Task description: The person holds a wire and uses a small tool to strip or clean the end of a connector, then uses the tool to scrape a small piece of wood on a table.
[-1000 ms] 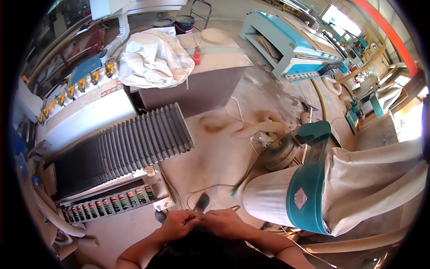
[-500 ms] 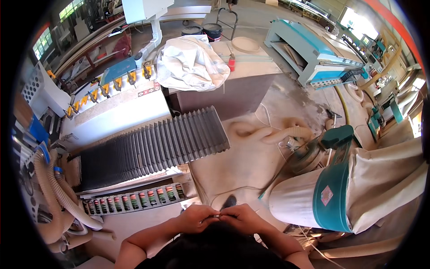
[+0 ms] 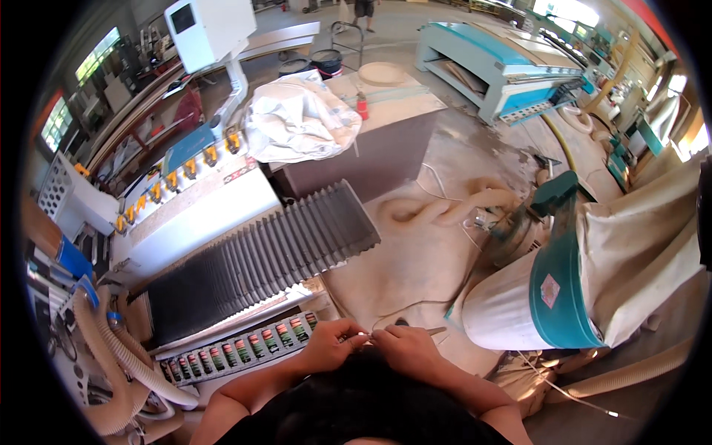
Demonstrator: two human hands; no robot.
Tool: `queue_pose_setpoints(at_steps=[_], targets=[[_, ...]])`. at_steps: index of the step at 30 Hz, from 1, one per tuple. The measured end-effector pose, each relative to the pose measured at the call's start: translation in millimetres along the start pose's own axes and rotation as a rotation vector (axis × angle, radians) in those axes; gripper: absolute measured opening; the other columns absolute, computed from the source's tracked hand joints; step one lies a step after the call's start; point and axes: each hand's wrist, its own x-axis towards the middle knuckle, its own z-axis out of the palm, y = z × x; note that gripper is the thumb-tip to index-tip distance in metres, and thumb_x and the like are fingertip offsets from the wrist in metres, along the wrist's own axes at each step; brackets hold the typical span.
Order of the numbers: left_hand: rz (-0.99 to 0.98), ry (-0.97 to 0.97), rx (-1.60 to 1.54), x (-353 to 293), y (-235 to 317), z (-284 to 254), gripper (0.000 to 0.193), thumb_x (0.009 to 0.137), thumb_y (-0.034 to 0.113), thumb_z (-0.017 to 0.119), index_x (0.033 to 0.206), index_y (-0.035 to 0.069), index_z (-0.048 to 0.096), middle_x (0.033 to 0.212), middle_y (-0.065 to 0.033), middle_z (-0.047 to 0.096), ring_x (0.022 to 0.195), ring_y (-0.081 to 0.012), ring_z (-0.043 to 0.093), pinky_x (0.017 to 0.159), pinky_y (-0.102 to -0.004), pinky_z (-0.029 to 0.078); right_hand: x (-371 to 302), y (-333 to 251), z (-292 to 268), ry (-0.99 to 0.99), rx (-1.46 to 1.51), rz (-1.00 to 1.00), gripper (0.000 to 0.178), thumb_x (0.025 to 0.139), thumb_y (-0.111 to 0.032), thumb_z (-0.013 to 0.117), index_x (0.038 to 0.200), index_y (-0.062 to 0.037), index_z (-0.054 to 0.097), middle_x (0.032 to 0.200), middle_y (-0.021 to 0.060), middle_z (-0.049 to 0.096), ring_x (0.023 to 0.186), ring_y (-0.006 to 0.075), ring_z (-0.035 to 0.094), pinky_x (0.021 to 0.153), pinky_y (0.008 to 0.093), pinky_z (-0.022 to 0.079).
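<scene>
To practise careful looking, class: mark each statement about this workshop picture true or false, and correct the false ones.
1. Both hands meet close together in front of the person's chest. True: the left hand and right hand pinch a thin wire-like piece between them.
2. The black ribbed bellows cover lies right of the hands. False: it lies up and to the left.
3. A white cloth bag with a green band lies to the right. True.
4. The red bottle is in the left hand. False: it stands on the far bench.
</scene>
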Motion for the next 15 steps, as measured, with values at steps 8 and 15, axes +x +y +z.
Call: queue_pose_setpoints(at_steps=[8,15], targets=[[0.024,0.073,-0.164,-6.4,-14.9,12.6,0.014,0.093,0.012,0.070,0.101,0.000,0.069,0.079,-0.0060,0.071,0.069,-0.0099,0.064,0.063,-0.0228,0.049,-7.8,-7.1,10.6,0.152,0.097,0.022,0.017,0.085,-0.012,0.067,0.101,-0.0099,0.068,0.079,0.0097,0.064,0.070,0.0312,0.065,0.060,0.0408,0.051],[0.449,0.084,0.282,6.3,-9.5,11.6,0.019,0.084,0.014,0.078,0.099,0.005,0.073,0.079,-0.0125,0.069,0.065,-0.0241,0.067,0.059,-0.0340,0.052,-0.9,-3.4,-24.8,-0.045,0.414,0.281,0.017,0.093,-0.021,0.064,0.093,-0.0048,0.070,0.086,0.0214,0.067,0.081,0.0395,0.066,0.071,0.0450,0.052]])
